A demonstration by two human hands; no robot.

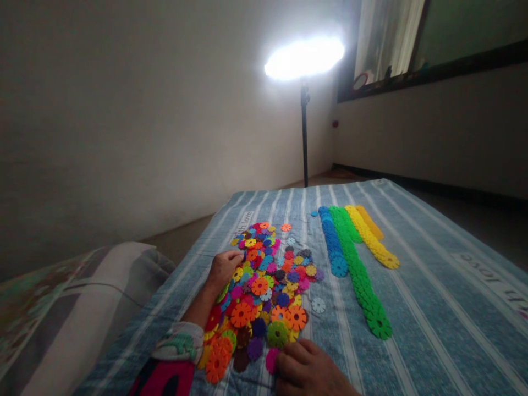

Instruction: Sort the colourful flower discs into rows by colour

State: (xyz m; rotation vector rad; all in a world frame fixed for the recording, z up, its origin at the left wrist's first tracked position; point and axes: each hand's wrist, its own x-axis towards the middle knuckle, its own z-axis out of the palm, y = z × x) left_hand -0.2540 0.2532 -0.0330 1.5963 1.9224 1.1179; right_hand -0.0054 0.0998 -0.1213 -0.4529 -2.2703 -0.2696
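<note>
A loose heap of colourful notched plastic discs lies on the striped cloth, in orange, purple, yellow, red, blue and other colours. My left hand is at the heap's left edge, its fingers bent and pressed together; what they hold, if anything, is hidden. At the heap's near right corner, my right hand is curled with its knuckles up. Its fingertips are by a magenta disc, below a lime green disc; whether they grip anything cannot be made out.
To the right lie overlapping rows of discs: blue, green, yellow and a short orange-yellow one. A pale disc sits apart. Behind the cloth-covered surface stands a lit lamp. Bedding is at left.
</note>
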